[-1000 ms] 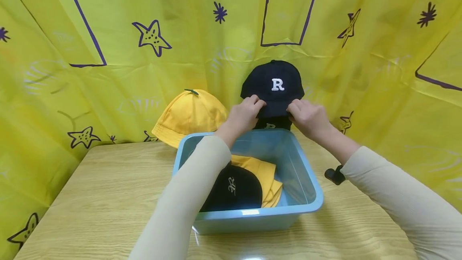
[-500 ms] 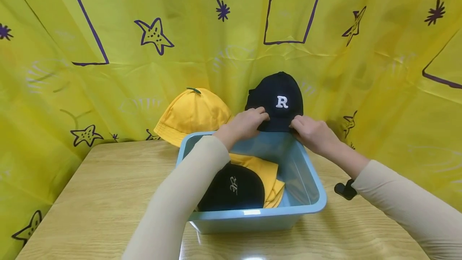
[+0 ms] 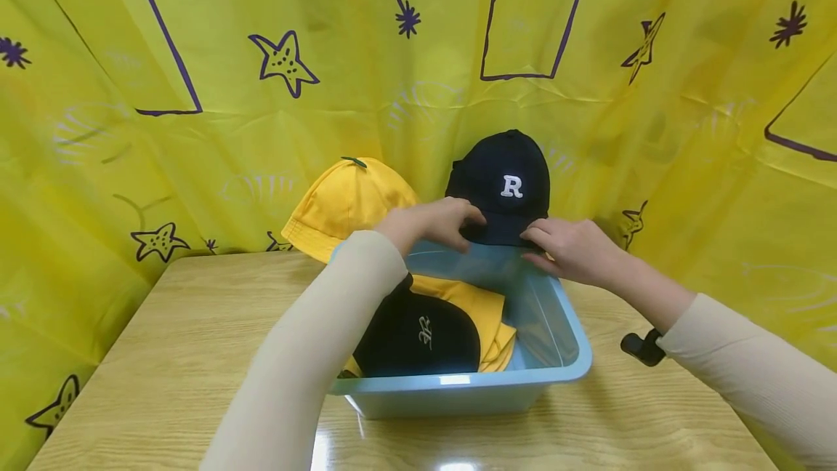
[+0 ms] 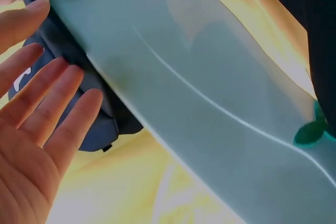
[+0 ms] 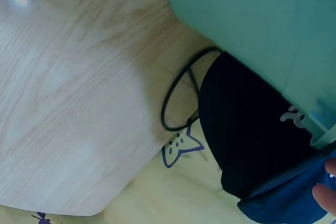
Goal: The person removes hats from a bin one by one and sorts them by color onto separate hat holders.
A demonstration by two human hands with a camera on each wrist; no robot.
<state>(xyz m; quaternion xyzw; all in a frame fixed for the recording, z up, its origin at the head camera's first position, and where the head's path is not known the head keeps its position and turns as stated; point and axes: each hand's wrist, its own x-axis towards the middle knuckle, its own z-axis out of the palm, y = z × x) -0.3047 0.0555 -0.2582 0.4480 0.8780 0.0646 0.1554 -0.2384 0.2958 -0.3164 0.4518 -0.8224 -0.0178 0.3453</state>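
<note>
A dark cap with a white R sits behind the far rim of the light blue bin, its brim toward me. My left hand hovers at the left of the brim; its fingers are spread and hold nothing in the left wrist view. At the brim's right end is my right hand, with thumb and fingers apart. The right wrist view shows another dark cap beneath the R cap, between bin and curtain, and two fingertips at the edge. Inside the bin lie a black cap and yellow cloth hats.
A yellow hat with a green leaf tip stands behind the bin's far left corner. The wooden table extends to both sides. A yellow patterned curtain hangs right behind the caps. A black cord loop lies beside the lower cap.
The R cap came down onto the cap behind the bin, covering that cap's front in the head view. Both hands have since let go of its brim and drawn slightly apart.
</note>
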